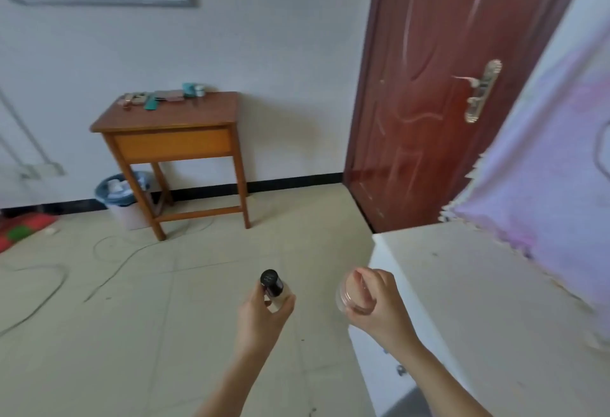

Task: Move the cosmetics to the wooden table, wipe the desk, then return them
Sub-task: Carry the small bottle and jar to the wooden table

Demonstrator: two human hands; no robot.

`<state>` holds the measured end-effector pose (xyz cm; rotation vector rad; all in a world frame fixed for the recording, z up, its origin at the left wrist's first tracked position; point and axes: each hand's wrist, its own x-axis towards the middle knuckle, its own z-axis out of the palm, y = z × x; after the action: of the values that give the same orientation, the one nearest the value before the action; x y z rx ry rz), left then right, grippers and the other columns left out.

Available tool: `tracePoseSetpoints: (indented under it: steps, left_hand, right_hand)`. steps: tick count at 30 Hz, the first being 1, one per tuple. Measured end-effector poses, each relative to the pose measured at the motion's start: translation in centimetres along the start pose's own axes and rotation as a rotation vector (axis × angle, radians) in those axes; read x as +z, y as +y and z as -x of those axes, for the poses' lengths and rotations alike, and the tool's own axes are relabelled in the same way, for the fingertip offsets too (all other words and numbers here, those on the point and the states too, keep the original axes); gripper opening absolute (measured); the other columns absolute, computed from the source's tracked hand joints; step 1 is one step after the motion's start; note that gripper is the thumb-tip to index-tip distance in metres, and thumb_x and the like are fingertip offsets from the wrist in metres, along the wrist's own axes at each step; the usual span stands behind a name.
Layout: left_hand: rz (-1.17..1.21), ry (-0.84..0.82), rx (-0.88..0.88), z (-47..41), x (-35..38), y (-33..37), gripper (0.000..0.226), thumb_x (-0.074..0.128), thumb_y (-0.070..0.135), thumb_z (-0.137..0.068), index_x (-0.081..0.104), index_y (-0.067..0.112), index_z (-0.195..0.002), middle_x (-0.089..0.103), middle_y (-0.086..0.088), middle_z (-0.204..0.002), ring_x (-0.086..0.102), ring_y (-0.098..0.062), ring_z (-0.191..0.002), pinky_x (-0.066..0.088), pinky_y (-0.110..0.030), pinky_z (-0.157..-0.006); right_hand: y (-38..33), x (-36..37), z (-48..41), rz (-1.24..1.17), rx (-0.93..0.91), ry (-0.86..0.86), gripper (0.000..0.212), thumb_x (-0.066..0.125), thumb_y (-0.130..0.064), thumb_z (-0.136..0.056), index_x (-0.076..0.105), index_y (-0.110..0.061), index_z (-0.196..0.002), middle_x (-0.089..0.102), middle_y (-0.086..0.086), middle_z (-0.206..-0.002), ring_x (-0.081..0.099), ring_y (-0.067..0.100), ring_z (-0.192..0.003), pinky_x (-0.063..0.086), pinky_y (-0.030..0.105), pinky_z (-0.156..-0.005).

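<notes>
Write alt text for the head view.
A left hand holds a black-capped bottle and a right hand a clear round jar, facing a wooden table already bearing cosmetics.

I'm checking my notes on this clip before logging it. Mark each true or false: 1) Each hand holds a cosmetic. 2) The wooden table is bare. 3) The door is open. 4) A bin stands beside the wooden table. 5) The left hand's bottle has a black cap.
1) True: the left hand grips a bottle, the right hand a round jar.
2) False: the wooden table already carries several items.
3) False: the door is shut.
4) True: the bin stands by its left legs.
5) True.
</notes>
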<state>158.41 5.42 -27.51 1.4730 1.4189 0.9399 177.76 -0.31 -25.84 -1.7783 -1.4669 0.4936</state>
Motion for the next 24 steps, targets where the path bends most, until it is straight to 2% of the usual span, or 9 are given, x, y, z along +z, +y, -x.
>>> tracePoseSetpoints:
  steps: [3, 5, 9, 12, 17, 20, 24]
  left_hand:
    - [0.007, 0.063, -0.009, -2.4, -5.3, -1.8, 0.03, 0.071, 0.015, -0.076, 0.048, 0.033, -0.083, 0.059, 0.014, -0.082, 0.057, -0.003, -0.075, 0.041, -0.02, -0.061]
    - [0.025, 0.117, -0.014, -3.7, -8.3, -2.8, 0.029, 0.072, 0.014, -0.075, 0.05, 0.029, -0.087, 0.059, 0.013, -0.082, 0.059, -0.006, -0.076, 0.042, -0.021, -0.062]
    - [0.034, 0.218, -0.033, -5.9, -13.7, -4.4, 0.034, 0.072, 0.017, -0.075, 0.046, 0.038, -0.081, 0.057, 0.02, -0.082, 0.055, 0.005, -0.077, 0.041, -0.016, -0.059]
    - [0.049, 0.274, -0.071, -7.5, -16.5, -5.8, 0.035, 0.071, 0.017, -0.076, 0.046, 0.041, -0.08, 0.058, 0.019, -0.084, 0.057, -0.001, -0.079, 0.042, -0.02, -0.061]
    - [0.057, 0.339, -0.098, -11.3, -19.8, -6.8, 0.034, 0.072, 0.019, -0.075, 0.046, 0.041, -0.081, 0.058, 0.018, -0.085, 0.057, -0.004, -0.08, 0.04, -0.016, -0.059]
    - [0.048, 0.362, -0.087, -15.5, -21.9, -6.8, 0.034, 0.071, 0.02, -0.076, 0.046, 0.042, -0.082, 0.059, 0.018, -0.087, 0.057, -0.002, -0.081, 0.04, -0.015, -0.06]
    - [0.042, 0.414, -0.084, -22.6, -24.5, -6.5, 0.03, 0.072, 0.021, -0.075, 0.05, 0.034, -0.091, 0.061, 0.012, -0.091, 0.058, -0.012, -0.086, 0.041, -0.021, -0.064]
  right_hand:
    - [-3.8, 5.4, -2.4, -0.053, -0.051, -0.03, 0.053, 0.072, -0.002, -0.065, 0.055, -0.01, -0.114, 0.047, 0.003, -0.106, 0.047, -0.011, -0.094, 0.033, -0.002, -0.076]
    - [-5.6, 8.3, -3.6, -0.081, -0.066, -0.073, 0.057, 0.073, -0.003, -0.065, 0.053, -0.012, -0.117, 0.043, -0.001, -0.108, 0.05, -0.002, -0.096, 0.031, -0.005, -0.076]
    - [-8.2, 12.7, -6.3, -0.034, -0.116, -0.202, 0.063, 0.075, -0.011, -0.066, 0.049, -0.018, -0.122, 0.038, -0.004, -0.112, 0.047, 0.008, -0.1, 0.03, -0.004, -0.08]
    - [-9.5, 15.6, -8.3, -0.017, -0.141, -0.276, 0.063, 0.075, -0.013, -0.067, 0.048, -0.021, -0.123, 0.036, -0.005, -0.114, 0.046, 0.008, -0.102, 0.029, -0.005, -0.08]
    - [-10.9, 19.6, -13.7, 0.01, -0.18, -0.341, 0.063, 0.076, -0.014, -0.067, 0.049, -0.02, -0.122, 0.037, -0.004, -0.112, 0.047, 0.009, -0.102, 0.027, -0.007, -0.077]
    - [-12.2, 22.2, -18.5, -0.014, -0.209, -0.353, 0.063, 0.077, -0.017, -0.067, 0.047, -0.023, -0.123, 0.036, -0.006, -0.112, 0.045, 0.009, -0.103, 0.027, -0.008, -0.075]
    - [-14.0, 25.9, -26.1, -0.076, -0.239, -0.366, 0.061, 0.076, -0.022, -0.069, 0.047, -0.027, -0.123, 0.036, -0.007, -0.113, 0.042, 0.003, -0.103, 0.03, -0.006, -0.078]
